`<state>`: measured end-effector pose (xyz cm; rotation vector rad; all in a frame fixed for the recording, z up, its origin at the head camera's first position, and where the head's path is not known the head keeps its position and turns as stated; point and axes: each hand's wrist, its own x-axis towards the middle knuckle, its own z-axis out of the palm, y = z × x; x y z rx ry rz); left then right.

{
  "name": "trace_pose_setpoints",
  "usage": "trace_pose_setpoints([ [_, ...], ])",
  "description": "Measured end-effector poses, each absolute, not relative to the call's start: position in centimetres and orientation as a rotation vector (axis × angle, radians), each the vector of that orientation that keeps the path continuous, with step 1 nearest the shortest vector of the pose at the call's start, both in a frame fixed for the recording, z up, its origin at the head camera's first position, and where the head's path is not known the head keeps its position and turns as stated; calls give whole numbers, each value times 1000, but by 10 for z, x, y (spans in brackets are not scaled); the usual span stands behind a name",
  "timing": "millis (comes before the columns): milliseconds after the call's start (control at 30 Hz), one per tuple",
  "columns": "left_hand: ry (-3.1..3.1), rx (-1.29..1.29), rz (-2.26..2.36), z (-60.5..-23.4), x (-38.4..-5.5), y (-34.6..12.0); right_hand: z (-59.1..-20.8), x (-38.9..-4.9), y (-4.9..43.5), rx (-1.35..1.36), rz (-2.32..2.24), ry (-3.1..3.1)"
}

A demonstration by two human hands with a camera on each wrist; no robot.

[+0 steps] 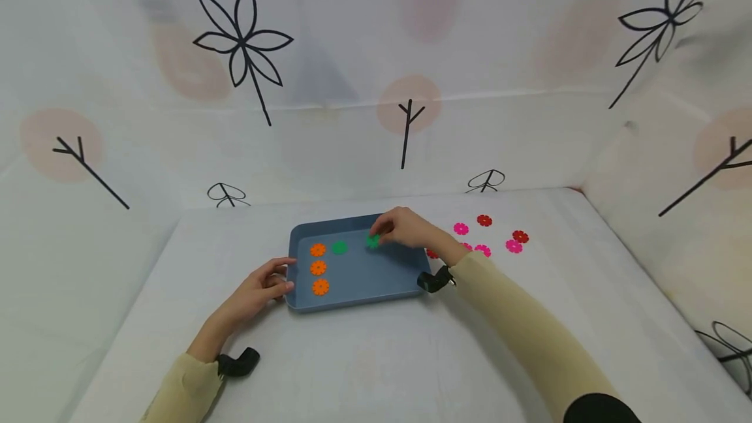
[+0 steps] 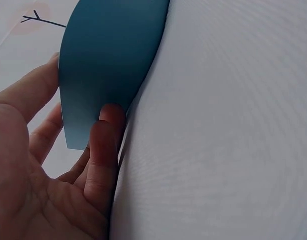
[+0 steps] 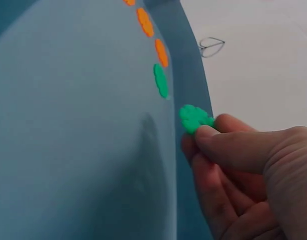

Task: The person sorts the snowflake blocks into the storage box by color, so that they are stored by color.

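A blue-grey tray (image 1: 376, 279) lies on the white cloth. Along its left side three orange flower-shaped pieces (image 1: 318, 267) form a column, and one green flower-shaped piece (image 1: 339, 247) lies right of the top one. Between thumb and fingertips my right hand (image 1: 405, 228) pinches another green flower-shaped piece (image 3: 194, 118), held above the tray near its far rim. My left hand (image 1: 258, 289) holds the tray's left edge, with fingers against the rim and outer wall (image 2: 106, 60); part of their contact is hidden.
Right of the tray, several pink flower-shaped pieces (image 1: 461, 228) and red flower-shaped pieces (image 1: 484, 220) lie scattered on the cloth; my right forearm partly covers some. A white patterned backdrop (image 1: 341, 149) rises behind the table. Each wrist carries a black camera mount (image 1: 239, 363).
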<state>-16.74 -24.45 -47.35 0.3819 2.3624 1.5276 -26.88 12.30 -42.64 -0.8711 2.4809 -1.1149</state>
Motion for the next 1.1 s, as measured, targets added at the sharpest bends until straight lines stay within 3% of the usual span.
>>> trace_pose_setpoints([
  [633, 2343, 407, 1530, -473, -168, -244, -439, -271, 84, -916, -1025, 2356],
  [1100, 2376, 385, 1490, -470, -166, -245, -444, -264, 69, -789, -1093, 2221],
])
